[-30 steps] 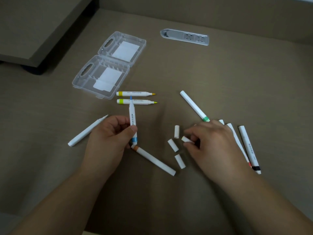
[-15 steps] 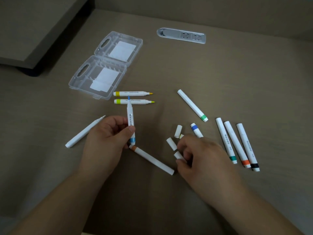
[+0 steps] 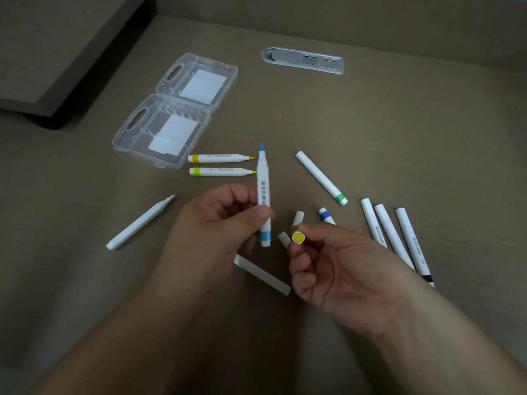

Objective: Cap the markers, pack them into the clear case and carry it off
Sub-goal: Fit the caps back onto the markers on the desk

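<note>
Lying open at ten o'clock on the brown table [image 3: 399,132], the clear case [image 3: 171,118] shows both halves face up, each with a cut-out handle, inner ribs and a white label seen through the plastic; no marker is in either half. Just beside its near edge two uncapped yellow-banded markers [image 3: 219,165] lie parallel, tips toward three o'clock. At two o'clock from the hands a capped green-banded marker [image 3: 320,178] lies slanted, and at three o'clock three capped markers [image 3: 393,235] lie side by side, partly behind the right wrist. An uncapped all-white marker [image 3: 139,223] lies at nine o'clock. Between the arms a capped white marker [image 3: 262,275] lies slanted, one end under the left hand. The left hand [image 3: 216,223] pinches an uncapped light-blue marker [image 3: 263,195] upright, tip at twelve o'clock, above the table. The right hand [image 3: 336,269] pinches a small white cap with a yellow end [image 3: 298,237] in its fingertips. Two loose white caps [image 3: 298,218] lie just beyond it, near a blue-banded marker [image 3: 325,215] mostly hidden by the fingers.
</note>
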The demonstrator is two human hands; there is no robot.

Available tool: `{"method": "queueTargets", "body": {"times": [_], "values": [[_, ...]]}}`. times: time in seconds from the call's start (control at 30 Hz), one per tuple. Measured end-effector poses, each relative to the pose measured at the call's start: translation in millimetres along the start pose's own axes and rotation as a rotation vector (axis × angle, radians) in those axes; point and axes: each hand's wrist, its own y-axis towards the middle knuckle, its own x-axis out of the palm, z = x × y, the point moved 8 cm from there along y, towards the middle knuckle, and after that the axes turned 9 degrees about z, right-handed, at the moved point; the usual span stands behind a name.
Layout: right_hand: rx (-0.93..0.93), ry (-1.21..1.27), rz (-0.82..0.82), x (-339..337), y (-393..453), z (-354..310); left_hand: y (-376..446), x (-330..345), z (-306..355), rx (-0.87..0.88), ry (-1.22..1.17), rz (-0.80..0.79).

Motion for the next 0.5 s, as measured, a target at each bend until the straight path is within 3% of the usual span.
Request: {"method": "queueTargets", "body": {"times": [0.07, 0.13, 0.3, 0.4, 0.5], "values": [[-0.034, -0.029, 0.029, -2, -1, -2, -1, 3, 0, -0.011, -0.002, -0.002], [-0.188, -0.147, 0.102, -10, 0, -13, -1, 3, 0, -0.02, 0.002, -0.003], [-0.873, -1.039, 0.428, -23, -20, -48, 1, 0, -4, -0.032, 0.024, 0.039], [-0.967, -1.424, 0.47, -16, -22, -40, -1, 1, -9, -0.052, 0.043, 0.043], [-0.942, -1.565, 0.442, -10, -18, -30, -1, 0, -15, -0.073, 0.04, 0.052]]}}
